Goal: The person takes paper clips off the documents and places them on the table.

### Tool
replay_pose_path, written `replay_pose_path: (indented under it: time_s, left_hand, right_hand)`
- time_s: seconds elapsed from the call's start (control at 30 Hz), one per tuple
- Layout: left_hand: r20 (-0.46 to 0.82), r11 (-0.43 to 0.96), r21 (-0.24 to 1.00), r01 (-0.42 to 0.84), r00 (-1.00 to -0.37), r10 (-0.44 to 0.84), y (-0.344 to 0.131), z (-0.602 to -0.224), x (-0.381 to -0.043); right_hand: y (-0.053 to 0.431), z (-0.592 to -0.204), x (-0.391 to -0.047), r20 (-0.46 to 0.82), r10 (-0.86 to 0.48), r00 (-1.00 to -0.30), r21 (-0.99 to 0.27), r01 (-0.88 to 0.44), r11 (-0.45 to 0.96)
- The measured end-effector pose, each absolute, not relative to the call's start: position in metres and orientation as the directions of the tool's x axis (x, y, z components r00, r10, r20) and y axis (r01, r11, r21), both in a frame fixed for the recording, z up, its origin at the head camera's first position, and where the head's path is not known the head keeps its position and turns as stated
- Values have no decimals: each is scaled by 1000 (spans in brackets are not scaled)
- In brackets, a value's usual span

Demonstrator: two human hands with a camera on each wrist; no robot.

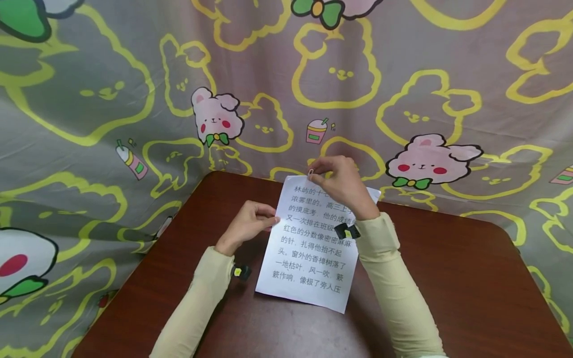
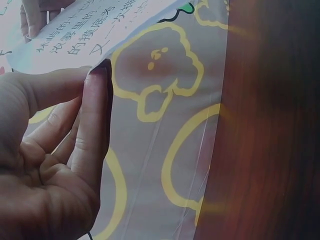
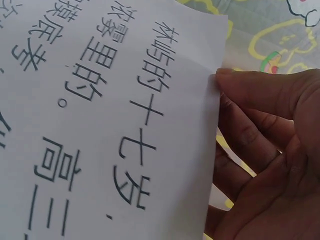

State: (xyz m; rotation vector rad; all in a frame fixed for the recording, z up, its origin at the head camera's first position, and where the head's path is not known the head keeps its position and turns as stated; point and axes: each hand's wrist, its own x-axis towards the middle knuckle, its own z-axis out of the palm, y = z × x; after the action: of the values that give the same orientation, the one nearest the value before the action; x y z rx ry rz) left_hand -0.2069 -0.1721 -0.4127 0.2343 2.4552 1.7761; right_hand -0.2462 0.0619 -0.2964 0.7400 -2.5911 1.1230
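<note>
Paper [image 1: 309, 253] is pinched by my left hand [image 1: 249, 222] and right hand [image 1: 342, 183]. I'd guess clipping: the small loop [image 1: 311, 172] at the latter needs pushing straight.

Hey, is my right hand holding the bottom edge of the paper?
No, your right hand pinches the paper at its top edge, where the text begins.

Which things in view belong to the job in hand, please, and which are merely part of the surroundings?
Part of the job:
- printed sheet, raised by both hands
- left hand, pinching its left edge
- right hand, pinching its top edge

Surroundings:
- brown table, underneath
- patterned cloth, hanging behind
- small black devices at the wrists
</note>
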Motion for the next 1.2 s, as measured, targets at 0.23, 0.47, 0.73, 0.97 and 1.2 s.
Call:
replay_pose_path:
  time_s: [0.23, 0.47, 0.73, 0.97, 1.2]
  left_hand:
    - [13, 302, 951, 68, -983, 181, -176, -417, -210]
    - [8, 294, 954, 55, -987, 158, -183, -415, -210]
    - [15, 283, 958, 54, -990, 137, -195, -413, -210]
    - [12, 263, 964, 44, -993, 122, -201, -413, -209]
    - [21, 253, 966, 49, -993, 114, -203, -408, -211]
  right_hand:
    - [74, -289, -242, 451, -318, -834, -622, -549, 558]
    - [99, -287, -235, 460, -278, -843, -638, -532, 557]
    - [133, -295, -230, 470, -209, -857, -642, -495, 586]
    - [159, -306, -225, 406, -143, -903, -665, -399, 631]
    - [175, -317, -224, 367, -134, -920, -663, -360, 656]
